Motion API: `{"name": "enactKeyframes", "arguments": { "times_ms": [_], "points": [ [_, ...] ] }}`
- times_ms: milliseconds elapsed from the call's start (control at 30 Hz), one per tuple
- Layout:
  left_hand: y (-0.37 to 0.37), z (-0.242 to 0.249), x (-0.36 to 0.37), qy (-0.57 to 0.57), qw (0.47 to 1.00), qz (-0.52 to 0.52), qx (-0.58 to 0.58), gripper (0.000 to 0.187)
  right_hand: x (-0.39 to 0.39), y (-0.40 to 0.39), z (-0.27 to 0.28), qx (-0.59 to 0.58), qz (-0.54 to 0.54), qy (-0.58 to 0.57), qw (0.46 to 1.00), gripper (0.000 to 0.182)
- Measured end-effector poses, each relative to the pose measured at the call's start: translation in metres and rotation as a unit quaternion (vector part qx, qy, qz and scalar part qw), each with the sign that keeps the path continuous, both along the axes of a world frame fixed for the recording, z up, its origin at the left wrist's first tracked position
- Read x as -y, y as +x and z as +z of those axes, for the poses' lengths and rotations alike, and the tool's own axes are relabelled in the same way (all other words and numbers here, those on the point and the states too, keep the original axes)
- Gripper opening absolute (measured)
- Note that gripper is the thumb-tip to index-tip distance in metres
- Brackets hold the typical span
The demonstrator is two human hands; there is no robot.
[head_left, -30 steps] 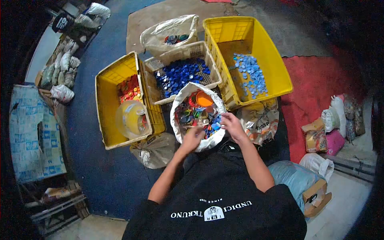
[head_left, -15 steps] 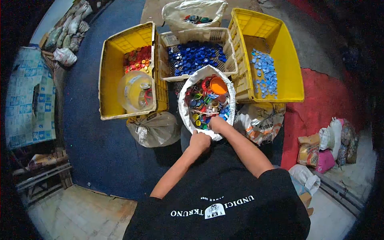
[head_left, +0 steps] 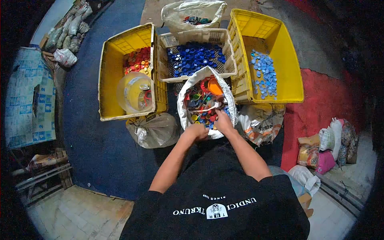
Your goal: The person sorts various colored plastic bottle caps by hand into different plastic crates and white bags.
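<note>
A white woven sack (head_left: 182, 106) stands open in front of me, full of mixed bottle caps (head_left: 196, 98). An orange cup-like lid (head_left: 215, 87) lies on the caps near its far side. My right hand (head_left: 224, 121) reaches into the sack, fingers drawn together among the caps; what they hold, if anything, is too small to name. At the near left part of the rim is my left hand (head_left: 195, 132), its fingers curled. Whether these grip the rim or a cap I cannot make out.
Beyond the sack, a white crate (head_left: 196, 77) holds dark blue caps. A yellow crate (head_left: 105, 80) at left contains red caps and a clear round container (head_left: 130, 94); another yellow crate (head_left: 286, 60) holds light blue caps. Filled sacks (head_left: 154, 130) flank mine.
My right hand has moved up and deeper into the sack. My left hand has shifted slightly at the near rim, and the caps around the right hand have been disturbed.
</note>
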State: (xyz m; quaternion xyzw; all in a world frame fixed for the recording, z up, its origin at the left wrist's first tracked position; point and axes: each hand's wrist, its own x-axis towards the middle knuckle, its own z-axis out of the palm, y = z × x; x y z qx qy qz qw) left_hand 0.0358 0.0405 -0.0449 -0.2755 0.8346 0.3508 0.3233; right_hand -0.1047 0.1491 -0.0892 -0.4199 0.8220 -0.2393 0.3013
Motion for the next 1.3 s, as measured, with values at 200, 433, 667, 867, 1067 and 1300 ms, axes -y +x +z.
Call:
{"name": "enactKeyframes", "arguments": {
  "times_ms": [200,433,667,867,1067,1300],
  "points": [
    [-0.003,-0.028,-0.003,-0.226,0.971,0.062,-0.051,0.018,-0.005,-0.001,0.002,-0.023,-0.017,-0.024,0.999,0.043],
    [0.004,-0.049,-0.009,-0.257,0.952,0.126,-0.111,0.022,-0.008,0.011,-0.011,-0.007,0.105,-0.081,0.991,0.031],
    [0.011,-0.051,-0.008,-0.267,0.952,0.105,-0.110,0.027,0.000,0.017,-0.012,-0.047,0.079,0.052,0.994,0.038],
    [0.010,-0.041,-0.015,-0.285,0.942,0.116,-0.135,0.048,0.012,0.016,-0.006,-0.061,0.073,0.083,0.992,0.042],
    [-0.002,-0.047,-0.025,-0.271,0.941,0.100,-0.175,0.019,0.006,0.011,-0.013,-0.048,0.053,0.045,0.996,0.038],
    [-0.009,-0.042,-0.025,-0.339,0.914,0.079,-0.208,0.025,0.006,0.015,-0.007,-0.058,0.000,-0.039,0.998,0.041]
  ]
}}
